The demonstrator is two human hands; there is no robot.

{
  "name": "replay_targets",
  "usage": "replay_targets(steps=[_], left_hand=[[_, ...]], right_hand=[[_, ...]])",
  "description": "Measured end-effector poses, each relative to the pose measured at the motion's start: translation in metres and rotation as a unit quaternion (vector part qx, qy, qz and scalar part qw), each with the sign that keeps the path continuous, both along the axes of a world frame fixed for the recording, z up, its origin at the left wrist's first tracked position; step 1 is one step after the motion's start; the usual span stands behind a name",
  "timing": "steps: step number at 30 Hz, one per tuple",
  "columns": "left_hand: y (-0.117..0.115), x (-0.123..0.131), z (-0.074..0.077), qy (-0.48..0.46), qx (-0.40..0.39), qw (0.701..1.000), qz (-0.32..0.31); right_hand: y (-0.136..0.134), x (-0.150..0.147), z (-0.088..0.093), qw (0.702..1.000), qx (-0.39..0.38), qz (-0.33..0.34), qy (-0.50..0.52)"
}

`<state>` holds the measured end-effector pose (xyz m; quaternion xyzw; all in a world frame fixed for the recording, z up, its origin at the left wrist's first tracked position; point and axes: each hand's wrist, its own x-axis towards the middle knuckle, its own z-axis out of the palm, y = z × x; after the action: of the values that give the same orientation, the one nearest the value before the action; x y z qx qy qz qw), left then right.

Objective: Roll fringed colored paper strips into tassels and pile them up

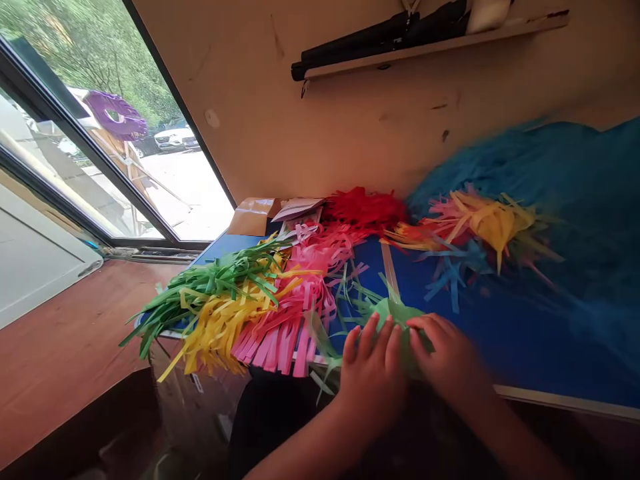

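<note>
Light green fringed tissue paper (395,310) lies at the near edge of the blue table, its cut strips fanning out to the left. My left hand (373,363) rests on it with the fingers stretched out and slightly apart. Close beside it, my right hand (443,350) pinches the same green paper between thumb and forefinger. The part of the paper under both palms is hidden. Left of my hands lie piles of pink fringed paper (300,307), yellow fringed paper (225,327) and dark green fringed paper (215,277).
Red fringed paper (367,210) sits at the back of the blue table (525,333). A multicoloured tassel bunch (500,223) lies at the right, before blue material (575,180). A brown envelope (253,217) is near the window. A wall shelf (435,50) holds dark rolled items.
</note>
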<state>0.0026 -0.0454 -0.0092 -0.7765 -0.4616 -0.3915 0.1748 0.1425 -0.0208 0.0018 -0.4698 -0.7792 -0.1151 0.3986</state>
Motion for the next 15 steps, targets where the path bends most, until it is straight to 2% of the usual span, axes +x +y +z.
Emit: replay_targets(steps=[5, 8, 11, 13, 15], left_hand=[[0.001, -0.003, 0.002, -0.008, -0.008, 1.000, -0.004], [0.007, -0.013, 0.006, -0.015, -0.025, 0.999, -0.016], [0.011, -0.025, 0.015, -0.011, -0.042, 0.999, -0.005], [0.011, -0.031, 0.021, -0.006, -0.047, 0.999, 0.014], [0.008, -0.035, 0.027, -0.005, -0.047, 0.998, 0.029]], right_hand=[[-0.004, -0.001, 0.002, 0.999, 0.011, -0.020, 0.047], [-0.013, -0.001, 0.008, 0.995, 0.050, -0.010, 0.081], [-0.030, -0.006, 0.013, 0.988, 0.072, 0.073, 0.117], [-0.040, -0.017, 0.012, 0.981, 0.026, 0.163, 0.100], [-0.045, -0.032, 0.005, 0.976, -0.040, 0.204, 0.064]])
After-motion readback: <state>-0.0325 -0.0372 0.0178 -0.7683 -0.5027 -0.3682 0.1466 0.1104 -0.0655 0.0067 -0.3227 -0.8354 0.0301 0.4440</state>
